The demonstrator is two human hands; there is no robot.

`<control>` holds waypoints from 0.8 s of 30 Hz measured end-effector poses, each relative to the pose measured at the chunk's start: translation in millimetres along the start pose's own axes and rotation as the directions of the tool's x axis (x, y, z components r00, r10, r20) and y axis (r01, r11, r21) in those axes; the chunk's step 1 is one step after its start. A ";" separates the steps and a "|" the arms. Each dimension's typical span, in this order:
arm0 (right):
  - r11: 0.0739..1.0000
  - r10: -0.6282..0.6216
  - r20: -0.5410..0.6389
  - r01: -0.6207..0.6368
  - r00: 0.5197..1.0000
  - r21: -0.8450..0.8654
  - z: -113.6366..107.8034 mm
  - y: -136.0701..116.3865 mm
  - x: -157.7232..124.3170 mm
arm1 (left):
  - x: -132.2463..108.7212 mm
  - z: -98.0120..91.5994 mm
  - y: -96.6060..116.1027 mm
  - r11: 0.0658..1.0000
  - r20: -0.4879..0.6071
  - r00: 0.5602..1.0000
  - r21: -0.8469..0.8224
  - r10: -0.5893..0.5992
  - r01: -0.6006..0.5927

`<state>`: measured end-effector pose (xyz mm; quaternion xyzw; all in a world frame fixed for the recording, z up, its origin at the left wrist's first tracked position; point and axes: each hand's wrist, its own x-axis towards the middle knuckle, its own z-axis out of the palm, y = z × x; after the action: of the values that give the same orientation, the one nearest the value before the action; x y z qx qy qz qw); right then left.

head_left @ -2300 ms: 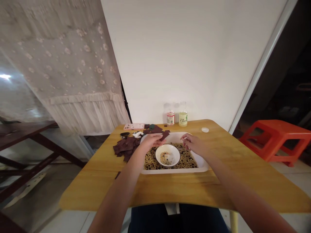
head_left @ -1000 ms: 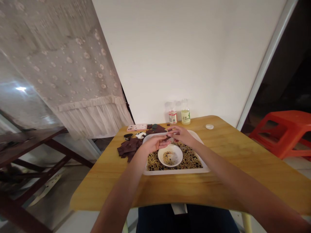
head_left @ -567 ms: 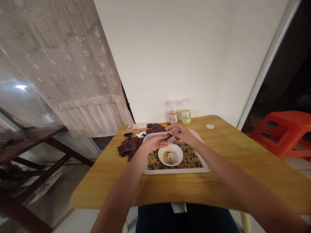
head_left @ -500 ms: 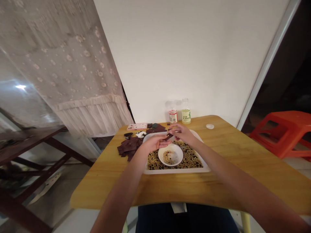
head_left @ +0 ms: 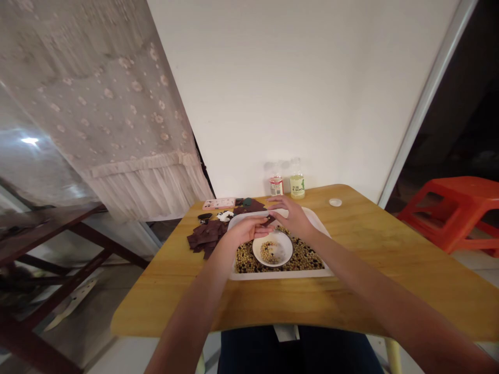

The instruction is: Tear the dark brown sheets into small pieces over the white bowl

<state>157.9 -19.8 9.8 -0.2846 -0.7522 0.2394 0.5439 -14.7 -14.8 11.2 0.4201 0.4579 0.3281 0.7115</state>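
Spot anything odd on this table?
Two things stand out. A white bowl sits on top of the loose beans in a white tray, not on a flat surface. Flat dark brown scraps also lie heaped outside the tray, directly on the wooden table.

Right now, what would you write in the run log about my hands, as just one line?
left hand: holds dark brown strip | right hand: open, over white tray | tray: mixed beans, white bowl
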 end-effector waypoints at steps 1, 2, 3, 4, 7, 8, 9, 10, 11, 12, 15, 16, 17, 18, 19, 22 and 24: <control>1.000 -0.001 0.027 0.001 1.000 0.007 1.0 -0.2 -0.2 | -0.1 0.1 0.2 1.000 0.004 1.000 -0.005 0.002 -0.002; 1.000 0.001 0.048 -0.002 0.999 0.010 1.8 -0.2 -0.3 | 0.0 0.0 0.3 1.000 0.007 1.000 -0.009 0.003 -0.003; 1.000 0.005 0.064 -0.006 0.998 0.010 2.4 0.0 -0.3 | 0.2 -0.3 0.3 1.000 0.011 1.000 -0.013 0.005 -0.005; 1.000 0.010 0.077 -0.011 0.997 0.007 2.8 0.4 -0.2 | 0.5 -0.6 0.2 1.000 0.017 1.000 -0.015 0.007 -0.007; 1.000 0.025 0.106 -0.024 0.994 -0.011 3.5 2.4 -0.3 | 1.3 -1.4 0.0 1.000 0.030 0.999 -0.019 0.011 -0.011; 1.000 0.024 0.111 -0.021 0.993 -0.021 3.7 3.4 -0.4 | 1.3 -1.2 0.1 1.000 0.028 1.000 -0.020 0.009 -0.009; 0.999 0.017 0.115 -0.014 0.993 -0.030 4.0 4.4 -0.5 | 1.1 -0.7 0.4 1.000 0.022 1.000 -0.021 0.006 -0.006; 0.999 0.007 0.118 -0.003 0.993 -0.040 4.3 5.5 -0.7 | 0.6 0.0 0.8 1.000 0.015 1.000 -0.022 0.004 -0.003; 0.999 -0.004 0.120 0.010 0.993 -0.048 4.7 6.4 -0.9 | 0.0 1.0 1.3 1.000 0.008 1.000 -0.023 0.001 -0.001; 0.998 -0.014 0.122 0.020 0.992 -0.053 4.9 7.1 -1.0 | -0.7 2.1 1.9 1.000 0.001 1.000 -0.024 -0.003 0.003; 0.998 -0.021 0.125 0.028 0.992 -0.059 5.1 7.9 -1.0 | -2.8 4.6 3.3 1.000 -0.006 1.000 -0.020 -0.009 0.008; 0.998 -0.015 0.122 0.023 0.992 -0.064 4.9 7.8 -0.9 | -3.2 5.0 3.5 1.000 -0.005 1.000 -0.018 -0.010 0.010; 0.997 -0.007 0.120 0.016 0.993 -0.070 4.6 7.6 -0.8 | -3.4 4.9 3.5 1.000 -0.002 1.000 -0.016 -0.010 0.010; 0.997 0.002 0.116 0.007 0.993 -0.078 4.4 7.5 -0.7 | -3.4 4.6 3.4 1.000 0.001 1.000 -0.017 -0.009 0.009; 0.996 0.011 0.113 -0.001 0.994 -0.085 4.1 7.5 -0.6 | -3.2 4.1 3.1 1.000 0.004 1.000 -0.019 -0.006 0.006; 0.995 0.012 0.097 -0.003 0.995 -0.100 4.1 8.6 -0.6 | -2.4 2.1 2.3 1.000 0.004 1.000 -0.020 0.000 0.000; 0.995 0.007 0.080 0.001 0.997 -0.095 4.5 9.8 -0.9 | -2.3 1.4 2.1 1.000 -0.001 1.000 -0.011 -0.001 0.001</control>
<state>155.4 -13.5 1.3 -0.3014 -0.7836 0.2153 0.4988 -14.4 -16.3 14.3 0.4158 0.4565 0.3305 0.7138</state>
